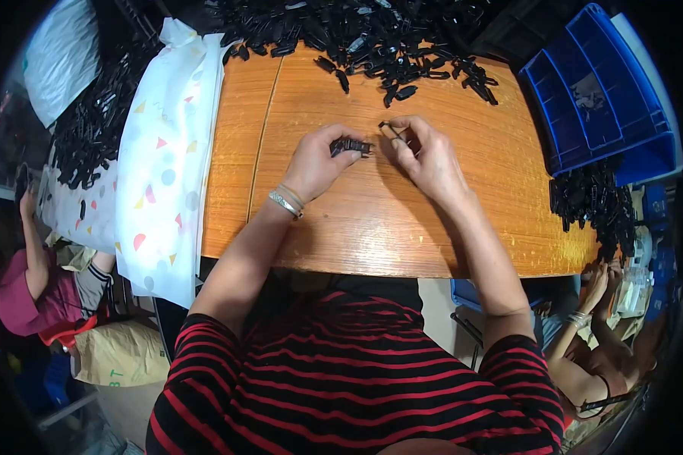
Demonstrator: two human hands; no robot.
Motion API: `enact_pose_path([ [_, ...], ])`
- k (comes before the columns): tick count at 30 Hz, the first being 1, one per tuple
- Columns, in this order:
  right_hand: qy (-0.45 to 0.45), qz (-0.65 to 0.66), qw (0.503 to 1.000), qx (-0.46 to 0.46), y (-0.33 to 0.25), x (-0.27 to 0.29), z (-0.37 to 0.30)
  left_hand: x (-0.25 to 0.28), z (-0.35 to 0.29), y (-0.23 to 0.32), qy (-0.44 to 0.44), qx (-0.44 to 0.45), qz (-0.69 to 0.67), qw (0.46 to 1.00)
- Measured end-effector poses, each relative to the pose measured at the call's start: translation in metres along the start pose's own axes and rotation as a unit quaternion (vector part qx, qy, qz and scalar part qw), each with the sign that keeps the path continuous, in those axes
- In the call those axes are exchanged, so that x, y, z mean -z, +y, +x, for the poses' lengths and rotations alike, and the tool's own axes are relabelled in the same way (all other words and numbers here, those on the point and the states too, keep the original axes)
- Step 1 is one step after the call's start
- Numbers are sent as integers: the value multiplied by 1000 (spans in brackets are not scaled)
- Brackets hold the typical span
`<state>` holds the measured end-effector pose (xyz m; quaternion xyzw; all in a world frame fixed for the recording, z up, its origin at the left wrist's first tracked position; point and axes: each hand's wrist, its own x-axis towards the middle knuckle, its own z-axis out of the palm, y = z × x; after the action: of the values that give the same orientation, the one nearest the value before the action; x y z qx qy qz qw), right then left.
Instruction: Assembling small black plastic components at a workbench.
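Above the middle of the wooden table, my left hand is closed around a small black plastic part, pinched between thumb and fingers. A little to its right, my right hand grips another small dark piece between thumb and forefinger. This piece is thin, and its exact kind is too small to make out. The two held pieces are apart, with a narrow gap of table showing between them.
A heap of black plastic parts covers the table's far side. A blue divided bin stands at the far right, beside more black parts. Along the left lies a patterned white sheet. Other people sit at both sides.
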<state>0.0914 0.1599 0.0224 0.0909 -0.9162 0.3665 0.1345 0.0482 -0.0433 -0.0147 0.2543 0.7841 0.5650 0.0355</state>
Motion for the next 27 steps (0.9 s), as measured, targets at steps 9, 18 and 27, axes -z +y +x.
enact_pose_path([
  [9, 5, 230, 971, -63, -35, -20, -22, 0, -15, 17, 2, 115, -435, 893],
  [18, 70, 160, 985, -3, -51, -24, -22, -10, -23, 20, 65, 99, -433, 894],
  [27, 79, 94, 992, 27, -52, -25, -23, -4, -29, 27, 66, 76, -397, 912],
])
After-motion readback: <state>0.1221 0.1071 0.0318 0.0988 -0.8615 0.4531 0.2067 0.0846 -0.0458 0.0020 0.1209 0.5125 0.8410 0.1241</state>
